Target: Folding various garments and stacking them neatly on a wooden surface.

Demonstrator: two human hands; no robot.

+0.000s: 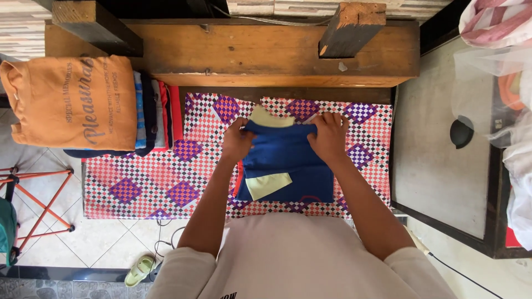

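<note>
A dark blue garment (285, 160) with pale yellow patches lies partly folded on a board covered in red, white and purple checked cloth (138, 177). My left hand (237, 141) grips the garment's upper left edge. My right hand (328, 134) grips its upper right edge. Both hands hold the top fold near the far side of the board, below a pale yellow collar piece (270, 118).
A stack of folded clothes topped by an orange printed shirt (72, 102) sits at the left. A wooden beam (266, 52) runs along the back. A grey surface with a black knob (461, 133) lies right, plastic bags (499, 83) beyond. An orange stand (33, 199) is on the floor.
</note>
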